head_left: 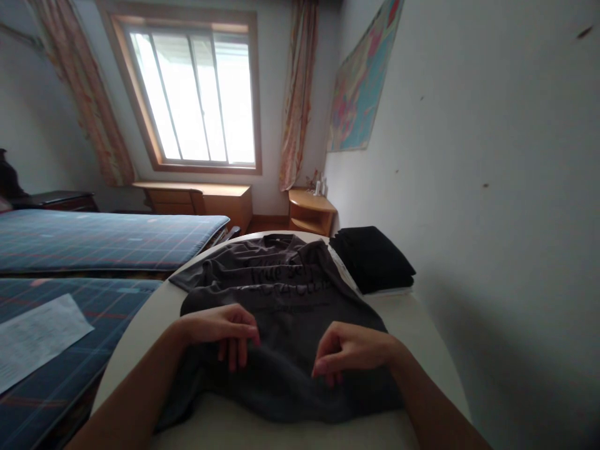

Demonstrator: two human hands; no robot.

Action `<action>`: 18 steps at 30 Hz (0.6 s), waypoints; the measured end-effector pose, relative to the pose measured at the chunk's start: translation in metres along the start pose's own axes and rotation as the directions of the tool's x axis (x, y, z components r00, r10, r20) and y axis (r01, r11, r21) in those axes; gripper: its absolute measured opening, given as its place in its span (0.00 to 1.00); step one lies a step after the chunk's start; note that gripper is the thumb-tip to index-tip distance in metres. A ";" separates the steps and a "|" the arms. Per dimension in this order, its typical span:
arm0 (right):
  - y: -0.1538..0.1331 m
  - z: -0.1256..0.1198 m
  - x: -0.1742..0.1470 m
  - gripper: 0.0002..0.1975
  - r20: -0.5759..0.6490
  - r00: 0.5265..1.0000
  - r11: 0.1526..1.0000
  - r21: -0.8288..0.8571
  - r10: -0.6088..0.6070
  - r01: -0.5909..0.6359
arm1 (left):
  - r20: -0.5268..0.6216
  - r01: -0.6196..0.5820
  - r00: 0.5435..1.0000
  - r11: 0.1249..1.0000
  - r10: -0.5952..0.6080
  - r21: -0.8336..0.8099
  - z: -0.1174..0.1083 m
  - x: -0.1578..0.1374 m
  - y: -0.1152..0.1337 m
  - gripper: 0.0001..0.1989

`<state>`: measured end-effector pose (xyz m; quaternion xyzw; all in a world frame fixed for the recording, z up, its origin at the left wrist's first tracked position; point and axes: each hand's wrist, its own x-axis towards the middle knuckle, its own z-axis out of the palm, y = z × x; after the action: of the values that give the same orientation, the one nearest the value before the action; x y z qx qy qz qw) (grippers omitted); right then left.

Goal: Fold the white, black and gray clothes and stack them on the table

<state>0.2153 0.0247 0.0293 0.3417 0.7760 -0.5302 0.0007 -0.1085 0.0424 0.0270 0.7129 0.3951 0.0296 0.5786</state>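
Note:
A dark grey T-shirt with black lettering lies spread over a white round table, its collar at the far side and its hem towards me. Wrinkles run across its chest, and the lower edge is uneven. Above the left part of the shirt is my left hand, its fingers hanging loosely apart with no cloth seen between them. My right hand is over the lower right part, fingers loosely bent and partly hidden behind one another. No fabric is seen pulled up by it. Whether the fingertips touch the shirt is unclear.
A stack of folded black cloth sits at the table's far right, close to the white wall. To the left are blue plaid mattresses, one bearing a printed sheet. Wooden furniture stands under the window.

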 end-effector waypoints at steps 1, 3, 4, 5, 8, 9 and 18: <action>-0.002 0.002 0.001 0.22 -0.065 0.997 0.999 -0.036 -0.042 0.039 | -0.101 -0.042 0.994 0.999 0.045 0.026 0.001 0.004 0.000 0.26; -0.002 0.004 0.006 0.19 -0.274 0.951 0.972 -0.218 -0.143 0.083 | -0.378 -0.107 0.904 0.964 0.197 0.245 0.004 0.015 -0.004 0.19; 0.000 0.005 0.009 0.19 -0.354 0.917 0.946 -0.317 -0.182 0.065 | -0.472 -0.086 0.837 0.919 0.276 0.385 0.006 0.022 -0.006 0.15; 0.002 0.006 0.012 0.20 -0.405 0.891 0.918 -0.395 -0.204 0.030 | -0.517 -0.039 0.787 0.864 0.336 0.502 0.009 0.027 -0.010 0.13; 0.010 0.007 0.019 0.18 -0.429 0.888 0.867 -0.492 -0.168 -0.073 | -0.498 0.079 0.794 0.752 0.350 0.654 0.015 0.037 -0.017 0.14; 0.012 0.008 0.021 0.14 -0.416 0.898 0.862 -0.499 -0.146 -0.091 | -0.476 0.098 0.822 0.746 0.313 0.659 0.016 0.038 -0.017 0.13; -0.021 0.034 0.015 0.06 -0.118 0.993 0.817 -0.571 0.015 -0.081 | -0.153 0.094 0.988 0.790 0.000 0.606 0.031 0.023 0.003 0.06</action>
<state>0.1807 0.0002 0.0265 0.3732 0.8897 -0.2521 0.0749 -0.0753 0.0310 0.0095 0.8475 0.4419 -0.0622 0.2873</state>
